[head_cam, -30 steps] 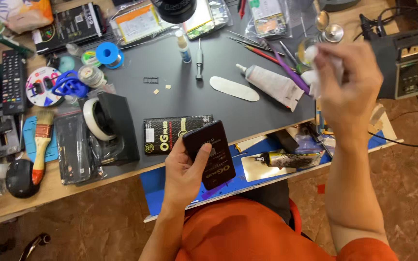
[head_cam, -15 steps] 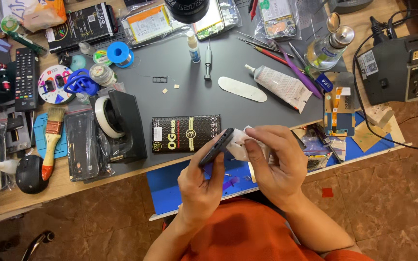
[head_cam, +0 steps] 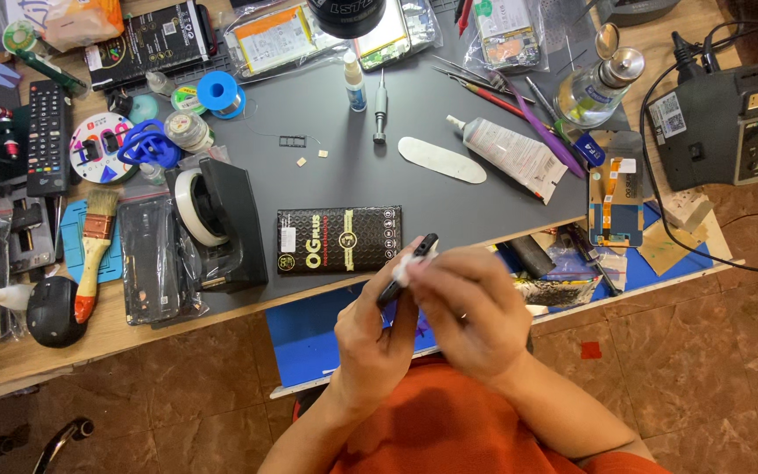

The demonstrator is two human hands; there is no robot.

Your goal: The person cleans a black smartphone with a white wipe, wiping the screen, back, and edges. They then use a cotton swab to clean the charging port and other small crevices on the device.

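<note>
Two hands meet at lower centre of the frame: the left hand (head_cam: 377,338) grips a black phone (head_cam: 407,268) edge-on, the right hand (head_cam: 471,312) pinches a white wipe (head_cam: 405,266) against its top, just below the black box (head_cam: 339,239) on the grey mat (head_cam: 379,175).

Both bare forearms rise from the bottom of the view and meet in front of the torso, just below the desk edge. The left hand (head_cam: 377,329) is turned with its back to the camera, fingers curled around a thin dark phone (head_cam: 407,268) held edge-on. The right hand (head_cam: 471,312) lies close against it (the two touch), knuckles up, fingertips pinched on a small white wad (head_cam: 404,270) pressed to the phone's upper end.
</note>
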